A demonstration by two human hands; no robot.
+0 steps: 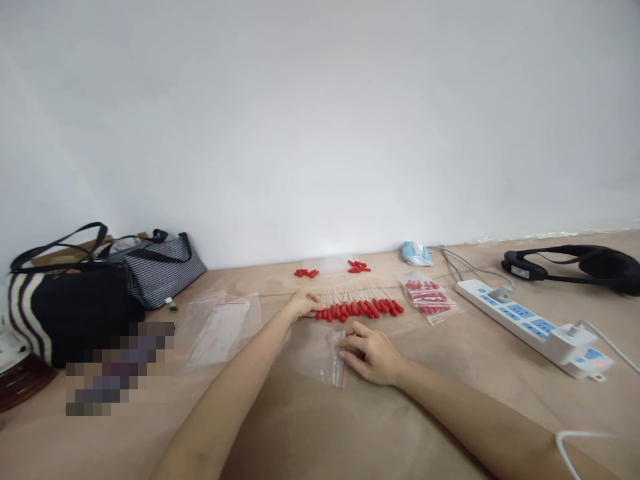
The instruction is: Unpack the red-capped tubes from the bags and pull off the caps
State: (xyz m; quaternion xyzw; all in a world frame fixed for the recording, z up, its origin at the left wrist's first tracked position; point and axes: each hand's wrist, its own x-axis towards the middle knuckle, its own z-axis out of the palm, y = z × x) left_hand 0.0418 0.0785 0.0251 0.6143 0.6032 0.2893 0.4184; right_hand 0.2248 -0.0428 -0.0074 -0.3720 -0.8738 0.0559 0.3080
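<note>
A row of thin pale sticks with red bulb-shaped ends [357, 308] lies on the brown surface in front of me. My left hand [303, 305] is at the row's left end, fingers stretched out and touching or very close to the nearest sticks. Nearer to me, a clear zip-lock bag [313, 353] lies flat, its red-lined edge towards the right. My right hand [374, 353] has its fingers curled at that edge, thumb and fingertips on the plastic. Part of the bag is behind my left forearm.
More red-ended sticks [359, 267] lie by the wall. Filled bags [429, 298] are right of the row; clear bags [220, 330] lie left. A power strip [530, 327], black headset [575, 263] and blue-white packet [416, 253] are right. Dark bags [85, 307] stand left.
</note>
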